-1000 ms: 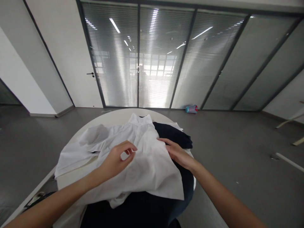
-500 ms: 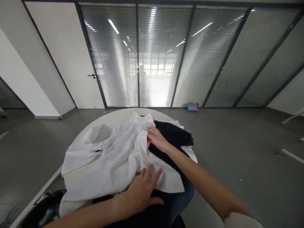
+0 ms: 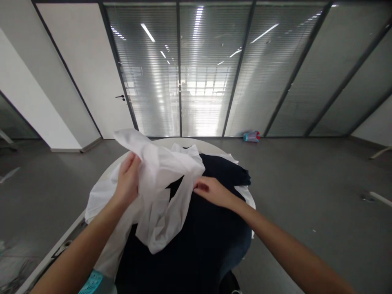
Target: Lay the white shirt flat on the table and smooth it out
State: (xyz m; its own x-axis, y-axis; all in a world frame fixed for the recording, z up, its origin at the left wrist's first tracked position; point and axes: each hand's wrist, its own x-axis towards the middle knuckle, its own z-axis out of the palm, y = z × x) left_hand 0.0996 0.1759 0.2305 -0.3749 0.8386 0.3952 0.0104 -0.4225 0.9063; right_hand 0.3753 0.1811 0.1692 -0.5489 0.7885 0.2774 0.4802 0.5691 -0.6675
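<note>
A white collared shirt (image 3: 162, 163) lies partly lifted and bunched over the round table. My left hand (image 3: 128, 179) is closed on a fold of it, holding the cloth up at the left so that it flares above the fist. At the shirt's right edge, below the collar, the curled fingers of my right hand (image 3: 212, 191) pinch the cloth. Beneath the shirt and to its right is a dark navy garment (image 3: 225, 165). White cloth (image 3: 246, 197) sticks out from under that garment's right side.
The pale round table (image 3: 196, 143) shows its far rim. A blue and red basket (image 3: 251, 136) lies on the floor by the glass partition. A turquoise perforated item (image 3: 92, 282) shows at the lower left, beside a pale ledge (image 3: 49, 258).
My left hand has risen from the shirt's lower front to the upper left, lifting and folding the cloth leftward. More dark fabric shows. My right hand has shifted slightly down.
</note>
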